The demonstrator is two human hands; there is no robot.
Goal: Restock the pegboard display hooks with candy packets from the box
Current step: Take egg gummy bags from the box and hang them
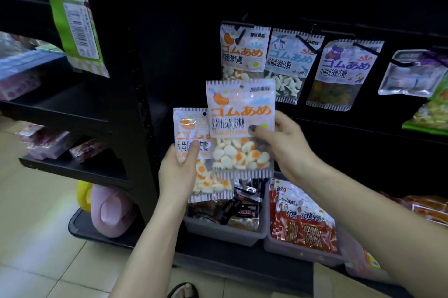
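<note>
My right hand [284,145] pinches an egg-candy packet [240,125] at its right edge and holds it upright below the hooks. My left hand [178,171] grips a second egg-candy packet [191,133] lower and to the left, partly behind the first. On the black pegboard above, a hook [240,36] carries a matching egg packet [243,51]. Beside it hang a shark-candy packet [288,65] and a bear-candy packet [341,74]. The box cannot be identified for certain.
Grey bins [225,231] of dark snacks and red packets [303,227] sit on the bottom shelf under my hands. A silver pouch [409,74] hangs at the right. Black shelves [72,169] with pink packs stand to the left, with a green bag [72,16] hanging above.
</note>
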